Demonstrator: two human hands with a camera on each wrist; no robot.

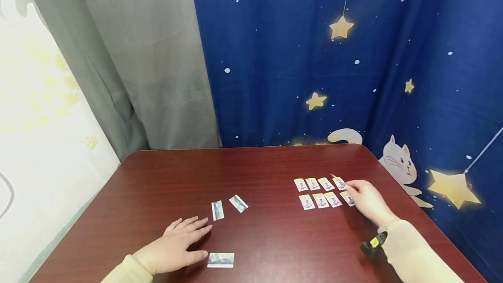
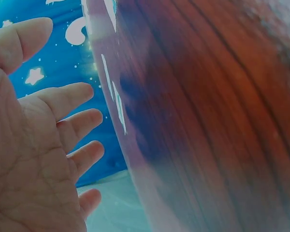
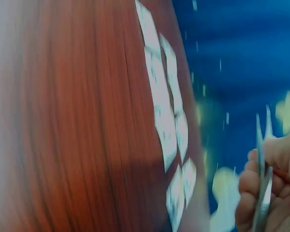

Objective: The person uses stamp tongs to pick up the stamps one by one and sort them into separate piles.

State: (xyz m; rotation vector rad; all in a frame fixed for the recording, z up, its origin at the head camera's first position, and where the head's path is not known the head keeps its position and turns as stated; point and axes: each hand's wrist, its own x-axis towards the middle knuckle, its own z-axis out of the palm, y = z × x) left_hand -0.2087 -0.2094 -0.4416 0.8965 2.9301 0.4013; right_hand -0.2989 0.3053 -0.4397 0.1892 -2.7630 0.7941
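My right hand [image 1: 368, 202] pinches a pair of silver tweezers [image 3: 262, 193] over the right end of the card group. Its tips stand slightly apart in the right wrist view, with nothing visible between them. Beneath and left of this hand lie several small white picture cards [image 1: 320, 200] in two rows; the hand partly covers the rightmost ones. With fingers spread, my left hand [image 1: 174, 244] hovers over or rests on the table; which, I cannot tell. Near its thumb lies a blue-grey picture card [image 1: 221, 260]. Two similar cards, one upright [image 1: 217, 210] and one slanted [image 1: 238, 203], lie beyond its fingertips.
The dark red-brown wooden table [image 1: 267, 165] has rounded far corners. Behind it hang a grey curtain [image 1: 157, 56] and a blue curtain [image 1: 275, 47] with stars. A black wrist strap device [image 1: 373, 245] sits at the right sleeve.
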